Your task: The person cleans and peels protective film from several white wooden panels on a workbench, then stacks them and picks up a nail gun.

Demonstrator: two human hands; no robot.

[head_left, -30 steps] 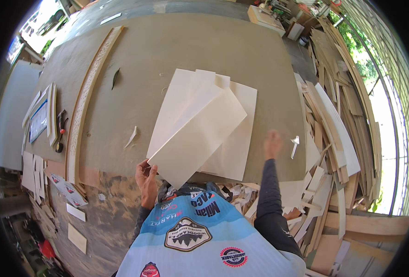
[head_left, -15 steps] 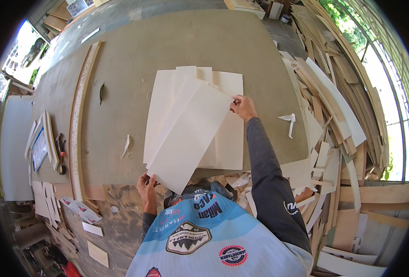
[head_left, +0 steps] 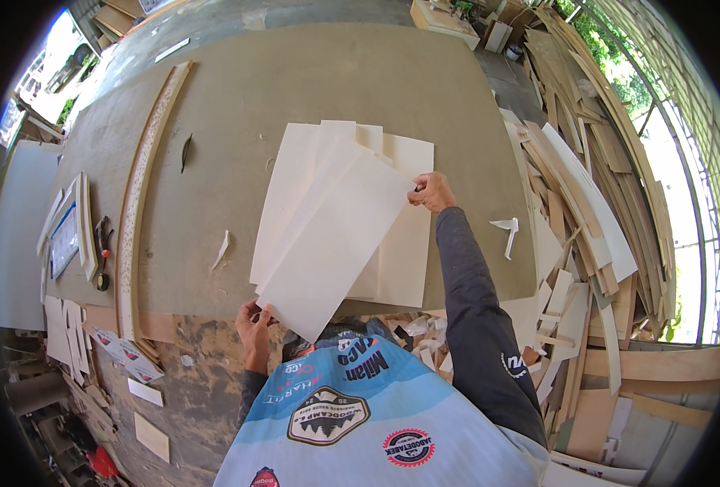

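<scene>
A white rectangular panel (head_left: 340, 235) lies aslant between my hands, over other pale sheets. My left hand (head_left: 254, 331) pinches its near left corner, the thumb on top. At the far right corner, the fingers of my right hand (head_left: 433, 193) are closed on the same panel. Beneath it, several white panels (head_left: 409, 260) are spread in a loose, fanned stack on the brown worktable (head_left: 214, 122). The held panel hides much of that stack, and its near end reaches past the table edge toward my shirt.
A long wooden strip (head_left: 153, 170) runs along the table's left part. Near it lie a tape measure (head_left: 103, 281) and a framed sheet (head_left: 64, 242). A white T-shaped piece (head_left: 507, 235) rests right of my forearm. Wood offcuts (head_left: 595, 187) are heaped at the right.
My view has shifted slightly, so the table and things on it sit a little differently in the picture. Both hands keep their hold on the panel, which has hardly moved against the stack.
</scene>
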